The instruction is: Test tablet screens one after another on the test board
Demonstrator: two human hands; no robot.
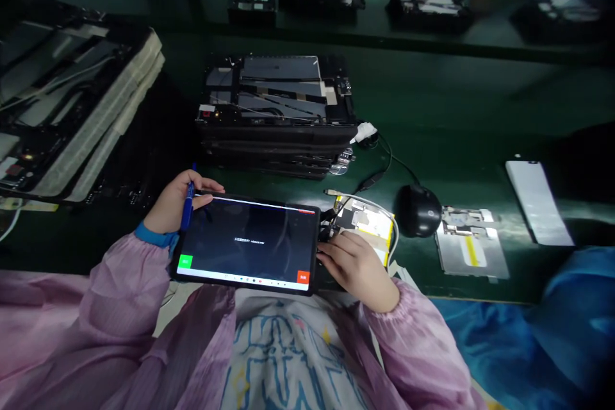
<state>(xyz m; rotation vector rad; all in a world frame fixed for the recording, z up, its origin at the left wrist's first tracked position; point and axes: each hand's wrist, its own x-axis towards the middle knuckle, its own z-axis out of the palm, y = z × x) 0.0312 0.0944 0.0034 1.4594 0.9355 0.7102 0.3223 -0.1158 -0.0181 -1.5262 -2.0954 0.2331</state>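
A black tablet (250,243) lies at the near table edge, its screen lit dark with a green button at lower left and a red one at lower right. My left hand (175,202) rests at the tablet's upper left corner, fingers closed around a blue pen (188,205). My right hand (353,262) grips the tablet's right edge, fingers curled against it. Just beyond that hand lies a yellow-edged part (372,218) with a cable.
A stack of opened tablet bodies (278,115) stands behind the tablet. Trays of parts (72,102) fill the left. A black round device (419,210), a metal plate (471,243) and a white slab (538,202) lie to the right. Blue cloth (552,333) sits at lower right.
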